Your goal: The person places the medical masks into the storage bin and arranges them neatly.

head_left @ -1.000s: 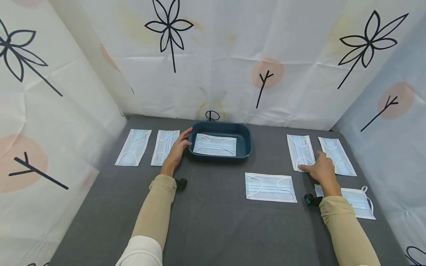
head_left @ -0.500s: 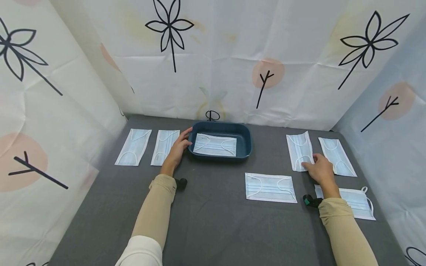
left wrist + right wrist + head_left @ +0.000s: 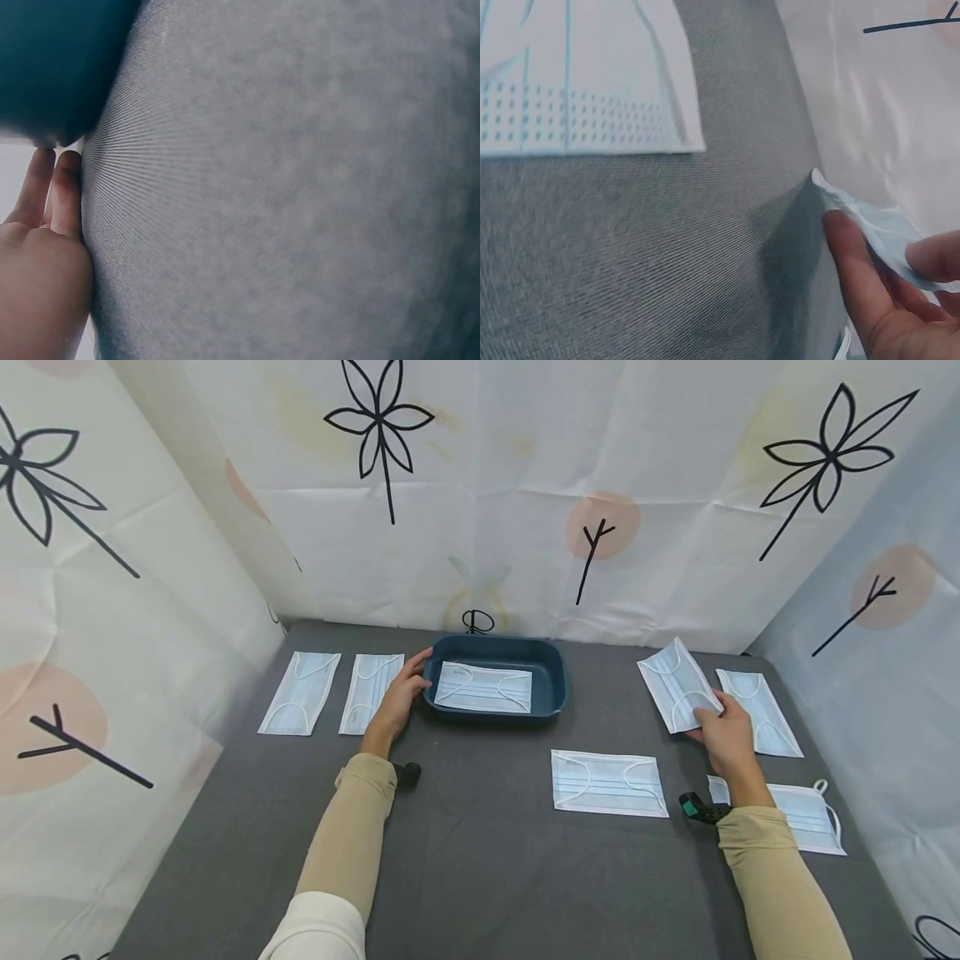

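My right hand (image 3: 726,735) pinches a pale blue pleated face mask (image 3: 675,681) by its near edge, thumb on top and fingers beneath. In the right wrist view the held face mask (image 3: 881,225) is lifted at a slant, its shadow falling on the grey cloth. At the back centre, a dark blue tray (image 3: 555,681) has one face mask (image 3: 483,687) lying flat inside. My left hand (image 3: 397,706) rests against the tray's left side. In the left wrist view its fingers (image 3: 66,187) are fairly straight, tips at the tray wall (image 3: 60,67).
Two face masks lie left of the tray, an outer one (image 3: 300,693) and one (image 3: 367,689) partly behind my left hand. Another mask (image 3: 609,783) lies front centre, one (image 3: 761,714) at far right, and one (image 3: 806,818) under my right forearm. Patterned white fabric (image 3: 495,527) walls the table.
My right hand has taken hold of the upper right mask and raised it off the table, tilting it leftward. The left hand and tray have stayed in place.
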Tool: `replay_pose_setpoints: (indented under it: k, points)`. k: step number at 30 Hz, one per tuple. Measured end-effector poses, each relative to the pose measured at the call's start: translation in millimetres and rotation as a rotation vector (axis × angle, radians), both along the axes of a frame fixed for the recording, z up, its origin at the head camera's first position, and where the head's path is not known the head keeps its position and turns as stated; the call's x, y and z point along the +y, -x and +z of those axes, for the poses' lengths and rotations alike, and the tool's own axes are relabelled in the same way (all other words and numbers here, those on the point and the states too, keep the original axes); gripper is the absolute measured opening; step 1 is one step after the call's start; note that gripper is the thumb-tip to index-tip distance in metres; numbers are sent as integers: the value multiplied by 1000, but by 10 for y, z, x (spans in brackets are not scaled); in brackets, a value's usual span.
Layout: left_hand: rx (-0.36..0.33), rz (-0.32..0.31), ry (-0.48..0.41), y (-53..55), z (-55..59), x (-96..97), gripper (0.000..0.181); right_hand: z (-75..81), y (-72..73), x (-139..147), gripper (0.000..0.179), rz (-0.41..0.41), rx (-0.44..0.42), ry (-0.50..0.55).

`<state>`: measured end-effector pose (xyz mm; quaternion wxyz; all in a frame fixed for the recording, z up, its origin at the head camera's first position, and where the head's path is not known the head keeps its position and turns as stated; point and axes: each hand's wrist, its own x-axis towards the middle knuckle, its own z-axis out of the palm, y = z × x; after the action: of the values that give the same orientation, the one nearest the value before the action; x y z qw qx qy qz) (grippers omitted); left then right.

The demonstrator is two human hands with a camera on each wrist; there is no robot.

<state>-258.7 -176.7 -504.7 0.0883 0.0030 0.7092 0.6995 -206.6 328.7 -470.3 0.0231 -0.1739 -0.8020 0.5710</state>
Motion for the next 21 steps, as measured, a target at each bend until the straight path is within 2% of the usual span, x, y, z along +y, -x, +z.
replay_pose_setpoints:
  k: [2, 11, 21]
  points:
    - [11, 16, 11, 13, -44, 3, 67, 32, 9, -17, 61, -19, 14, 60]
    - [25, 37, 42, 10, -45, 17, 68, 183, -5, -62, 57, -51, 68, 331]
    - [21, 32, 40, 29, -41, 19, 68, 443, -69, -138, 59, 83, 162, 571]
